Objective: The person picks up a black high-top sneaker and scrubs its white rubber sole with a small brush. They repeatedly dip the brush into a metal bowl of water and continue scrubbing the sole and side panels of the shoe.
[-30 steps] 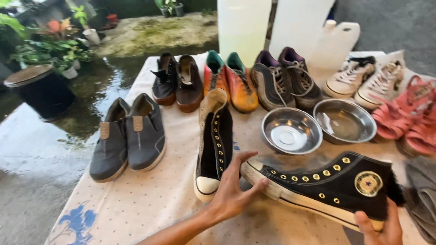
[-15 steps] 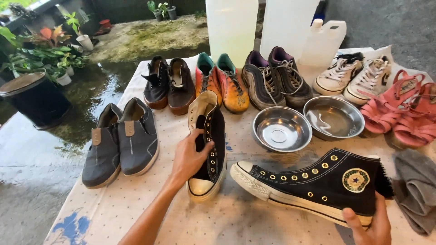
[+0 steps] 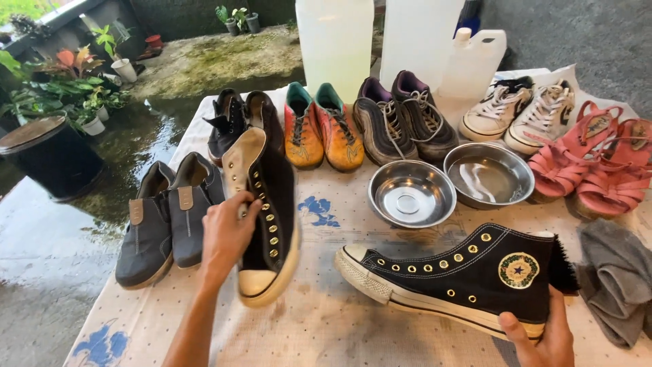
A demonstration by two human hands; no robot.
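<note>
A: What does the left hand (image 3: 227, 234) hold?

B: A black high-top sneaker (image 3: 265, 217) without laces, gripped at its eyelet edge; the fingers (image 3: 246, 204) are closed around the upper, toe cap toward the camera, sole tilted off the worktop (image 3: 326, 319).

A: And the right hand (image 3: 543, 336)?

B: It grips the heel of the matching black high-top (image 3: 451, 278), which lies on its side to the right of the held sneaker, round ankle patch facing up. The fingers are wrapped under the heel, the thumb on the sole edge.

A: Other items, relative to the held sneaker?

B: Just to its left, a pair of grey slip-ons (image 3: 166, 221). Behind it, black shoes (image 3: 238, 122), then orange football boots (image 3: 319, 129), dark running shoes (image 3: 401, 122) and white sneakers (image 3: 526, 115) further right. Two steel bowls (image 3: 411, 197) sit to its right, behind the lying high-top; pink sandals (image 3: 591, 170) and a grey cloth (image 3: 618, 278) lie at the far right. White plastic jugs (image 3: 336, 41) stand behind the shoe row.
</note>
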